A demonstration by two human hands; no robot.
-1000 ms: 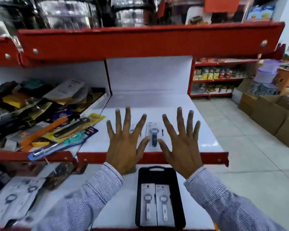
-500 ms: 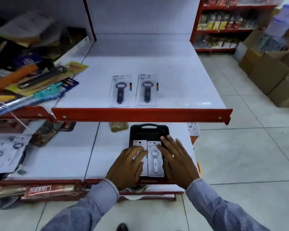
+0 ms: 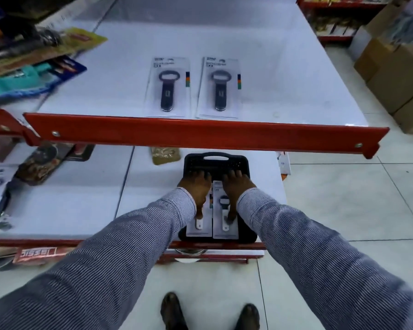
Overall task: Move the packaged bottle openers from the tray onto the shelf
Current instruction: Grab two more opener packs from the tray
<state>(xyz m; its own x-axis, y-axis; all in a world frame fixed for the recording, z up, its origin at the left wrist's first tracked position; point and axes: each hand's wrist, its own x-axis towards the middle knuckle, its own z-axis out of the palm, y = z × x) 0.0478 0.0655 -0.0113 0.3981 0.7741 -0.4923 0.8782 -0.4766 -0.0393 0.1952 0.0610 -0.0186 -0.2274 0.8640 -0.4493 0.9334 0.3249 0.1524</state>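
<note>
A black tray (image 3: 215, 161) sits on the lower shelf, under the red front lip (image 3: 200, 136) of the white upper shelf (image 3: 284, 79). Two packaged white-handled bottle openers lie side by side in the tray, the left pack (image 3: 199, 228) and the right pack (image 3: 225, 228). My left hand (image 3: 196, 186) covers the left pack, fingers curled over its far edge and thumb pressed on its face. My right hand (image 3: 236, 184) grips the right pack the same way. On the upper shelf lie two dark-handled packaged openers, one (image 3: 167, 88) beside the other (image 3: 221, 88).
Packaged tools (image 3: 34, 67) crowd the upper shelf's left bay. A brown pack (image 3: 165, 154) lies behind the tray and more packs (image 3: 41, 163) lie to its left. Cardboard boxes (image 3: 396, 75) stand on the floor at right. My shoes (image 3: 172, 313) are below.
The view has tilted down from the upper shelf to the tray. Both hands dropped from the upper shelf onto the two packs, then slid forward so the fingers curl over their far edges.
</note>
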